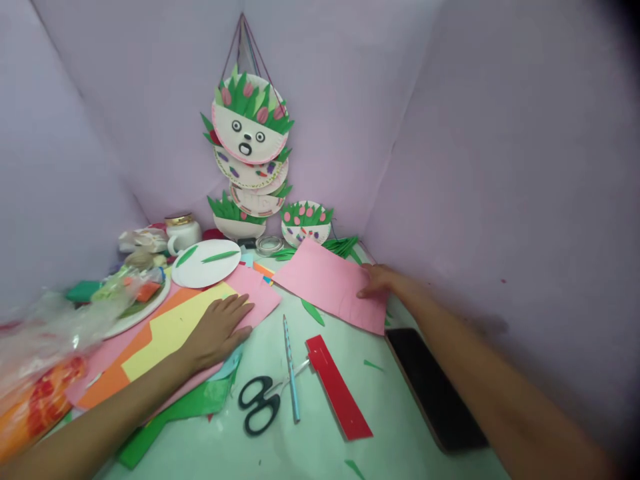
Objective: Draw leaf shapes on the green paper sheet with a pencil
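My left hand lies flat with fingers stretched over a stack of coloured paper, on its yellow sheet and the pink sheet beside it. With thumb and fingers, my right hand grips the right edge of a pink paper sheet, which is tilted over the table. Between my hands lie black-handled scissors, a blue patterned pencil across their blades, and a red paper strip covering the blade tips. A green paper leaf pokes out below the pink sheet.
A phone lies under my right forearm. Behind stand a white jar, a paper plate with green leaves and a tape roll. Decorated paper plates hang at the wall. Plastic bags crowd the left side.
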A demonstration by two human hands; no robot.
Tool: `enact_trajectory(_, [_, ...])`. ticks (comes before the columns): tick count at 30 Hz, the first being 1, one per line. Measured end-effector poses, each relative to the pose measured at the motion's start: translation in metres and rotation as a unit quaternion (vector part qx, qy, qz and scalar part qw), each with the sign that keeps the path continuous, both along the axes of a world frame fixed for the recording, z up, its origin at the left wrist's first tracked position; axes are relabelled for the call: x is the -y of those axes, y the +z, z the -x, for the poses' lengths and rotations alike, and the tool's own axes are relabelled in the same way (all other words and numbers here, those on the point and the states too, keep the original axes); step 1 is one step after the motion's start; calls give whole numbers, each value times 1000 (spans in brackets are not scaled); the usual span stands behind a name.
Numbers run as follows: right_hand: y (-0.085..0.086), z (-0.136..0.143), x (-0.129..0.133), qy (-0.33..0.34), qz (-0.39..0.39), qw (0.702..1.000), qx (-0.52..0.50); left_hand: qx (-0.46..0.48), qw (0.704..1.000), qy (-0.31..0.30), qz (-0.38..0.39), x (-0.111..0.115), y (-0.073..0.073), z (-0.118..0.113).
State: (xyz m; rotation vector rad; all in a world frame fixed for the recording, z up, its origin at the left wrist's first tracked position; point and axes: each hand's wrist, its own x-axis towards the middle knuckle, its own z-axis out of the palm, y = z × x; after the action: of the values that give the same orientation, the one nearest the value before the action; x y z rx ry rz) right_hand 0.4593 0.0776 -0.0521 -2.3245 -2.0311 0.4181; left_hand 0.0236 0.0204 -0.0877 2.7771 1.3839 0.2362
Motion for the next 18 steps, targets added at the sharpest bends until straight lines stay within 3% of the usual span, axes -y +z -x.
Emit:
enact_trajectory(5, [-5, -1, -9, 0, 17, 999, 41, 5, 1000, 6, -4, 1, 3, -1])
enact_trajectory(11, [-6, -8, -13, 17, 29, 999, 15, 16, 1000, 2, 1, 3, 6, -1])
enact_trajectory(18, [27, -6, -9, 21, -39, 999, -19, 48, 999, 3, 22, 1, 4, 0])
